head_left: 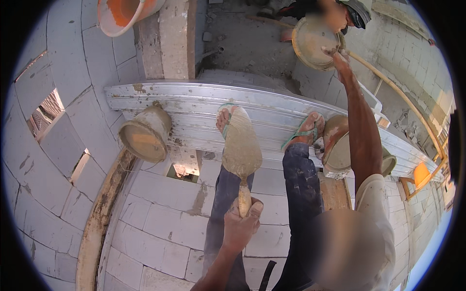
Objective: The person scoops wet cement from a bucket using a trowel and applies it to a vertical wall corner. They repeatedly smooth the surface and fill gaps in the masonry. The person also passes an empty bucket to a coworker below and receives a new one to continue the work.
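My left hand [241,222] is closed round the pale handle of a trowel [242,153]. Grey mortar coats its broad blade, which points forward above my left foot. My right arm stretches far forward, and my right hand [336,56] grips the rim area of a round bucket [314,44] with grey, wet-looking contents. Beyond that bucket, lower down, bends another person [310,8] in dark clothes; whether their hands touch the bucket I cannot tell. Both my feet, in green flip-flops, stand on a ridged metal plank [194,114].
A mortar-crusted bucket [144,133] sits at the plank's left end, and another bucket [337,148] stands beside my right foot. At the upper left is an orange-lined bucket [127,14]. Pale block walls [63,145] rise around, near a concrete column [177,39] and curved pole [395,82].
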Action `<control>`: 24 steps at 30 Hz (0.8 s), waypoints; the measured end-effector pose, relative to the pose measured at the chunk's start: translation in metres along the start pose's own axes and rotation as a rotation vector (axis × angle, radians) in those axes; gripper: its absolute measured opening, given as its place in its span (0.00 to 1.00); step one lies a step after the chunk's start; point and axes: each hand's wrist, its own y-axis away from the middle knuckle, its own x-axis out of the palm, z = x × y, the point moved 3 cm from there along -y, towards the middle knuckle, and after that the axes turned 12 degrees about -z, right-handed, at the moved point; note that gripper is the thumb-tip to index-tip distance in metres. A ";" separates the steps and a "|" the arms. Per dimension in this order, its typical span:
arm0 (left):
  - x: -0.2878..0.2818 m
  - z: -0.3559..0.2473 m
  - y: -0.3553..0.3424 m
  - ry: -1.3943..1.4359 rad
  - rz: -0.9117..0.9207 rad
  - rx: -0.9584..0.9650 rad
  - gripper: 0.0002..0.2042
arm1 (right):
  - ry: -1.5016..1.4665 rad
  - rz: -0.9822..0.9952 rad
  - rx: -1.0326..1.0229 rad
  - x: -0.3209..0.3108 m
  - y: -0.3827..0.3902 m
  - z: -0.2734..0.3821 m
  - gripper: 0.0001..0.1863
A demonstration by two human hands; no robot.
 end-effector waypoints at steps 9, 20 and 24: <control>-0.040 -0.005 0.009 0.332 -0.057 0.150 0.12 | 0.018 -0.078 0.170 0.053 0.083 0.104 0.13; -0.091 0.012 0.010 0.633 -0.259 0.260 0.11 | 0.288 0.209 0.004 0.180 0.264 0.317 0.20; -0.086 0.015 0.005 0.619 -0.246 0.211 0.12 | 0.204 0.318 -0.069 0.262 0.322 0.356 0.23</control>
